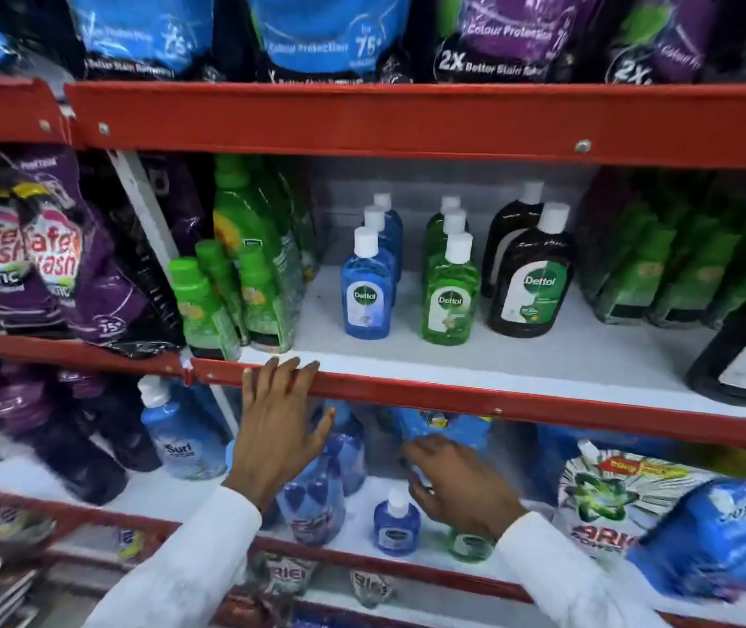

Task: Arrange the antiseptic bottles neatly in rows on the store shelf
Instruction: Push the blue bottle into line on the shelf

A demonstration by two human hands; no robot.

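Observation:
On the middle shelf (543,355) stand three rows of Dettol antiseptic bottles with white caps: a blue row (366,292), a green row (450,296) and a brown row (532,283). A large brown bottle (742,355) sits at the far right. On the lower shelf a small blue bottle (396,525) stands upright, and a small green bottle (468,543) shows partly under my right wrist. My left hand (278,423) is open, fingertips resting on the red shelf edge (452,401). My right hand (457,482) reaches into the lower shelf, fingers curled; what it touches is hidden.
Green bottles (244,283) crowd the left of the middle shelf, green pouches (661,265) the right. Purple detergent pouches (49,265) hang at far left. The lower shelf holds blue liquid bottles (180,437), blue refill packs (316,491) and Ariel pouches (611,505).

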